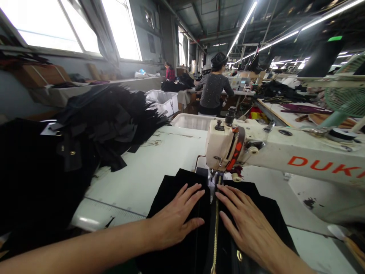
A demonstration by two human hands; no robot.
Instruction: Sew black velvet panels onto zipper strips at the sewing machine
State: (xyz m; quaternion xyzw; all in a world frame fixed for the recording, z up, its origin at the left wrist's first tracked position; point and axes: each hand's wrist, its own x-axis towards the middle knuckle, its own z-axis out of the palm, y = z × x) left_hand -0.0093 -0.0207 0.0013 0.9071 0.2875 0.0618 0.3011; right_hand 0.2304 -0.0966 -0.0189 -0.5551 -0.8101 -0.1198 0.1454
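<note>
Black fabric [168, 198] lies across the sewing table under the head of a cream sewing machine [219, 146]. A gold-toothed zipper [215, 228] runs lengthwise along it up to the presser foot [212, 179]. Flat on the cloth, just left of the zipper, rests my left hand [182, 215], fingers stretched out. My right hand [245, 217] presses on the fabric to the right, its fingertips beside the zipper tape near the foot. Below that hand a gold zipper pull [239, 255] shows. The needle tip is too small to make out.
A large pile of black cut pieces [114, 114] covers the table's left side. Behind the machine stands a white plastic bin [191, 121], with another white crate [162, 101] farther back. A person [215, 89] sits ahead, facing away. A green fan [346, 93] is at right.
</note>
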